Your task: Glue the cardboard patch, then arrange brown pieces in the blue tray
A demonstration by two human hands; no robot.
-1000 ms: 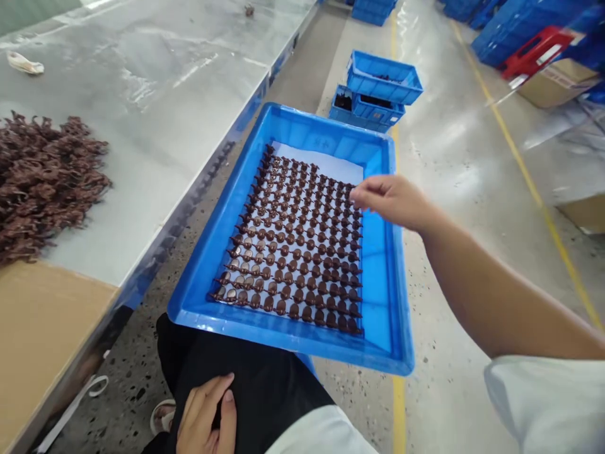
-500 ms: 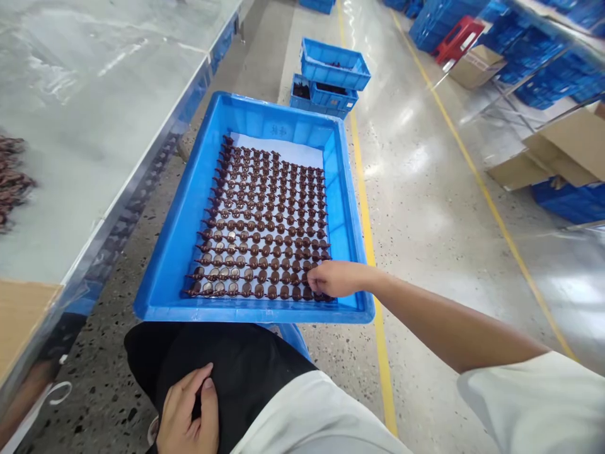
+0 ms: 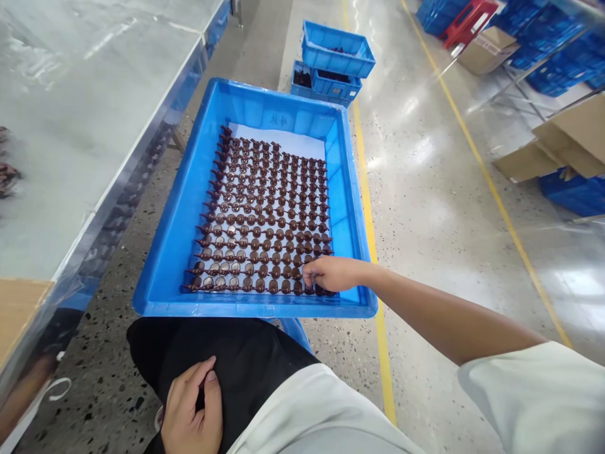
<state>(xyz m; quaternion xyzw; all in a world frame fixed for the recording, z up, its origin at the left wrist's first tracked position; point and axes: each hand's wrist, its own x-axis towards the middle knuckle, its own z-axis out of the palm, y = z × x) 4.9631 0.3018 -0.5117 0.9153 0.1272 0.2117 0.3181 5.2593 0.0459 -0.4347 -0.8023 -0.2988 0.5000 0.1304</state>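
A shallow blue tray [image 3: 165, 252] stands in front of my knees. On white paper in it lie several rows of small dark brown beaded strips [image 3: 265, 221]. My right hand [image 3: 331, 274] reaches over the tray's near right corner, fingers curled onto the right end of the nearest brown strip. Whether it grips the strip is unclear. My left hand [image 3: 191, 410] rests on my black trouser leg, fingers loosely together, holding nothing.
A long grey worktable [image 3: 85, 126] runs along the left, with a pile of brown parts [image 3: 5, 176] at its left edge. Two stacked blue crates [image 3: 333, 69] stand on the floor beyond the tray. Cardboard boxes [image 3: 558, 145] and more blue crates sit at the right.
My right hand came from the tray's far right side down to the near right corner, then crept slightly left on the last row. The view swung right. My left hand stayed on my leg.
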